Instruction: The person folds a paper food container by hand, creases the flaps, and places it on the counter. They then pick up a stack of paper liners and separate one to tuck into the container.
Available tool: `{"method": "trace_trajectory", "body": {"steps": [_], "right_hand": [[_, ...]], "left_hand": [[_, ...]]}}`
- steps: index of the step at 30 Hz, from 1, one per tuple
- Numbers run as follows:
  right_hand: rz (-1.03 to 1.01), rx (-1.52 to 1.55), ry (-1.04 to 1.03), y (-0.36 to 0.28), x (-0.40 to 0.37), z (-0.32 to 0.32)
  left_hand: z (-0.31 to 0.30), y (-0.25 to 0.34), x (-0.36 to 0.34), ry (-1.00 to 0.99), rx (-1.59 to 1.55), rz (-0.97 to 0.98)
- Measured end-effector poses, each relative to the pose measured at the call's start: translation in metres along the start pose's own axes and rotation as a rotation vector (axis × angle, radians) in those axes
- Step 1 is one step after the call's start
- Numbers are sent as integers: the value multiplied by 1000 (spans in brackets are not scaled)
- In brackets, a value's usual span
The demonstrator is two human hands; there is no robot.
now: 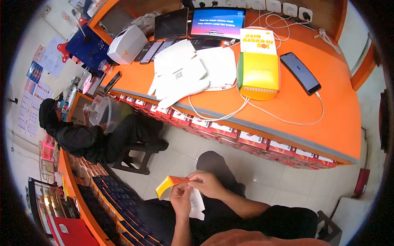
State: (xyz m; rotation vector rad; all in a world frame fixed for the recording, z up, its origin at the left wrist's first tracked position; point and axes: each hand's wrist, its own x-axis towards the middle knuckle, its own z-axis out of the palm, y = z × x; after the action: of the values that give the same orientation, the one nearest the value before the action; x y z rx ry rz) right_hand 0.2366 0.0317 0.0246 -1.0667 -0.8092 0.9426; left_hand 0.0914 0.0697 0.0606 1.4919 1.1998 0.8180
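Note:
Above my lap, my left hand (181,198) is closed on a food carton (165,187) of thin card, yellow and orange outside and white inside. The fingers of my right hand (206,184) pinch the same carton near its upper edge, close to my left fingertips. A white flap (197,205) of it hangs down beside my left hand. The carton looks partly bent, and my fingers hide its middle. On the orange counter ahead, a yellow and green carton (259,78) lies with a white panel lettered "joy in every bite" behind it.
White flat cartons (180,74) lie in a loose pile on the orange counter (336,123). A phone (301,73) with a charging cable is at right. Tablets (217,22) stand behind. A person in black (88,137) sits at left on a stool. Red boxes (250,141) are stacked below the counter.

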Motion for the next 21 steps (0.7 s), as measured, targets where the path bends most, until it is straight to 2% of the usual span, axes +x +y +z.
{"method": "trace_trajectory", "body": {"steps": [8, 11, 14, 17, 20, 21], "right_hand": [[168, 56, 83, -19, -19, -20], [140, -64, 119, -31, -29, -25], [106, 11, 207, -37, -39, -23], [86, 67, 247, -53, -52, -24], [21, -112, 333, -56, -68, -25], [31, -136, 368, -57, -77, -24]], "left_hand": [[25, 19, -12, -24, 190, 219], [28, 26, -18, -107, 230, 330], [28, 20, -16, -165, 139, 355], [27, 41, -20, -254, 59, 211], [24, 51, -21, -477, -201, 19], [23, 38, -20, -518, -192, -22]]}}
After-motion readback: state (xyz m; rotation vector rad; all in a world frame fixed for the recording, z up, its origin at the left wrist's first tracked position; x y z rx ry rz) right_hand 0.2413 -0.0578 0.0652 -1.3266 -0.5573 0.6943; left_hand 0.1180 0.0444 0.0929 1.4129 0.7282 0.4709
